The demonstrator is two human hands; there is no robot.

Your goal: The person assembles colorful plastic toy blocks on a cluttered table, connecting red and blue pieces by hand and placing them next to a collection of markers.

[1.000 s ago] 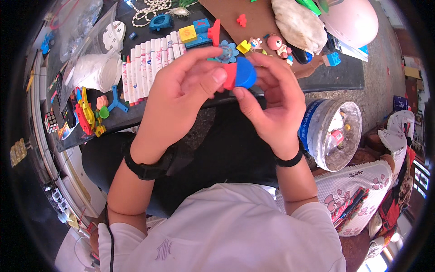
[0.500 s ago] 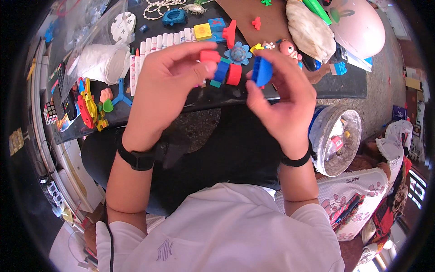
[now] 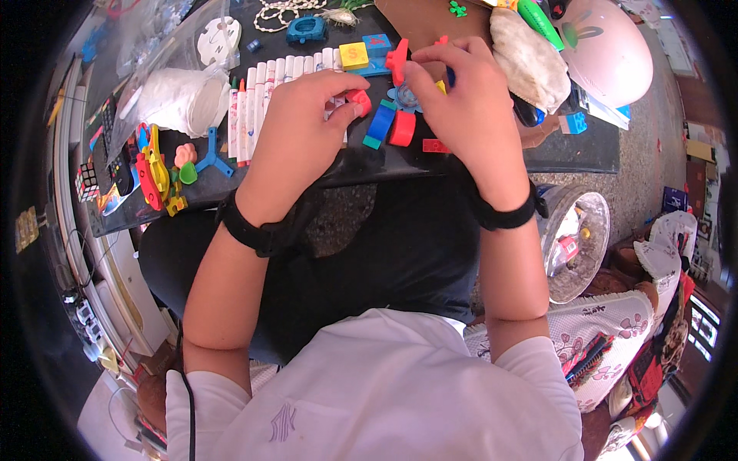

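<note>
My left hand (image 3: pixel 307 127) pinches a small red toy block (image 3: pixel 359 101) between thumb and fingers above the table's near edge. My right hand (image 3: pixel 470 100) is curled, with thumb and forefinger close to an upright red toy piece (image 3: pixel 397 61); I cannot tell whether they touch it. A dark blue bit of the half-round block (image 3: pixel 451 77) shows inside the curled fingers. Between the hands lie a blue block (image 3: pixel 379 123) on a green one and a red curved block (image 3: pixel 402 128). A flat red block (image 3: pixel 435 145) lies below my right hand, and a blue flower-shaped toy (image 3: pixel 405 97) is partly covered by it.
White markers (image 3: pixel 269 81) lie in a row behind my left hand. Further back are a yellow block (image 3: pixel 354 55) and blue blocks (image 3: pixel 375 44). Toy figures (image 3: pixel 150 177) lie left. A pale balloon (image 3: pixel 607 50) and a bucket (image 3: pixel 580 246) are on the right.
My right hand has moved up and away from me, to the upright red piece, and the blue half-round block is now mostly hidden in it. My left hand still holds the small red block.
</note>
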